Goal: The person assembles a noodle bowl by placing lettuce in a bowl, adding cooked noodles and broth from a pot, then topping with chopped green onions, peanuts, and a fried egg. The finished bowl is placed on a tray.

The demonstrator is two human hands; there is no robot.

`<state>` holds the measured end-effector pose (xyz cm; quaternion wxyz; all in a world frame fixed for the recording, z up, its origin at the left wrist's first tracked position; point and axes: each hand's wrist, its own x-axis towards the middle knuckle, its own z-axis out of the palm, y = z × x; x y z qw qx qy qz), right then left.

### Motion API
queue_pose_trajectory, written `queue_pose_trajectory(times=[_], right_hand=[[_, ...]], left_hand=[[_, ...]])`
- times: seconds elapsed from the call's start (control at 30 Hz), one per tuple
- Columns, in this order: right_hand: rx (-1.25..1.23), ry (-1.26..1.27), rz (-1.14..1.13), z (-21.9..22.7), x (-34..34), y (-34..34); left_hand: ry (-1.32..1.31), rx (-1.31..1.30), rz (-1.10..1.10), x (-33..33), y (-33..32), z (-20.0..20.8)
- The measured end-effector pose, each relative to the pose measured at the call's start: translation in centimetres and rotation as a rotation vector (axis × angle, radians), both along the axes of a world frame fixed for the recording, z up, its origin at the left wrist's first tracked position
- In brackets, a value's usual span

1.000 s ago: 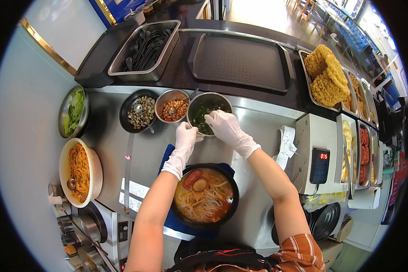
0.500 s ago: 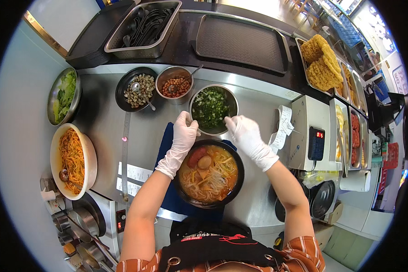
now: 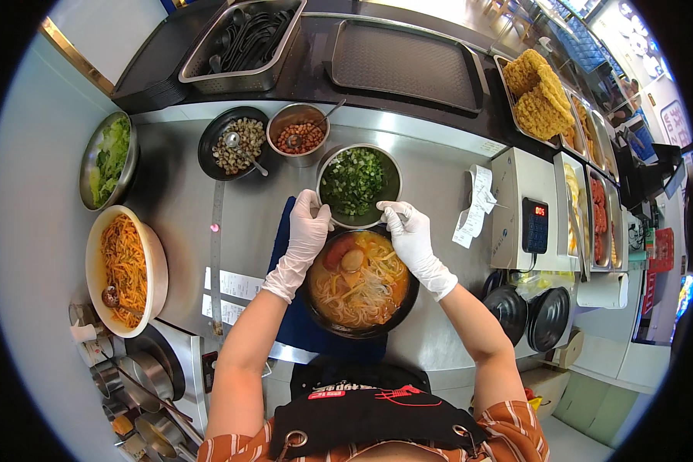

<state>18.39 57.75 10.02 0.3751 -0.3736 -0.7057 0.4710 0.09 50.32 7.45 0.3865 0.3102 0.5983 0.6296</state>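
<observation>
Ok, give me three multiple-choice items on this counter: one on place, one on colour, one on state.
1. Where is the greens bowl relative to the noodle bowl?
A. Just beyond it
B. On its left
C. Stacked inside it

2. What colour are the gloves on the left hand and right hand?
A. Blue
B. White
C. Black

3. How does the tray at the back look?
A. Piled with noodles
B. Holding bowls
C. Bare

Answers: 1 A, the greens sit past the noodle bowl's far rim. 2 B, both gloves are white. 3 C, nothing lies on the tray.
</observation>
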Motion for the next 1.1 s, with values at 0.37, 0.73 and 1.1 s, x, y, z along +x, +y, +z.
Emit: queue_pose_trajectory(times=[0.37,0.73,1.1], right_hand=[[-0.601,0.274,-0.187,-0.7,1.0,1.2],[-0.514,0.249,-0.158,3.4,4.0,-0.4],[0.269,-0.213,0.169,6.4,11.1,-8.0]], left_hand=[[0.025,-0.035,-0.002,-0.9,-0.3,-0.6],[0.075,-0.055,-0.007,-1.1,-0.1,0.4],[0.123,-0.020,0.004,-1.4,-0.1,0.2]])
